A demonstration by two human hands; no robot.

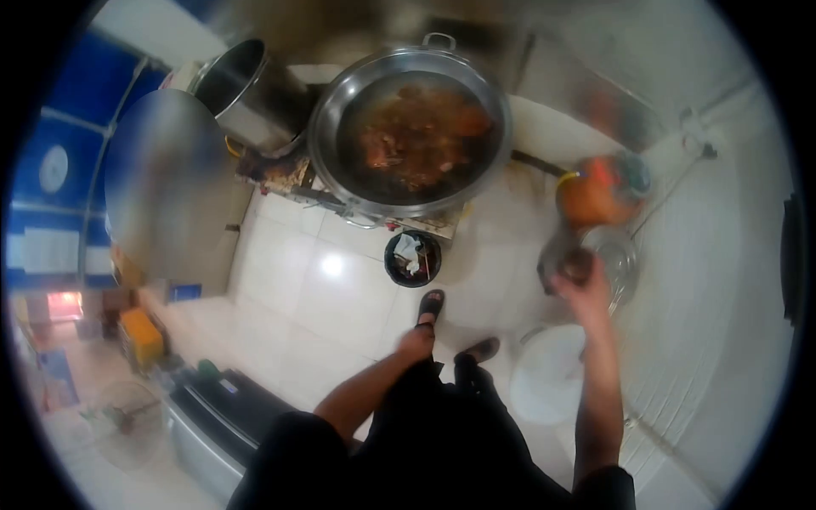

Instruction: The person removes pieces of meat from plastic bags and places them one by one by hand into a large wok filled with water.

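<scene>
My right hand (588, 296) is stretched out to the right, with fingers closed round a small dark brown round thing (576, 265), perhaps a cup or small bowl; blur hides its kind. Just beside it is a shiny round metal lid or basin (619, 255). My left hand (415, 343) hangs low in front of my body, above my sandalled foot. Its fingers are mostly hidden, so whether they are curled cannot be made out. Ahead, a wide steel pan (327, 127) holds reddish-brown chunks of food (416, 132) in liquid.
A tall steel pot (255, 106) stands left of the pan. A black waste bin (413, 279) with tissues sits on the tiled floor (293, 272). To the right are an orange container (591, 191) and a white round lid or tub (548, 374). A grey-black bin (225, 416) stands at lower left.
</scene>
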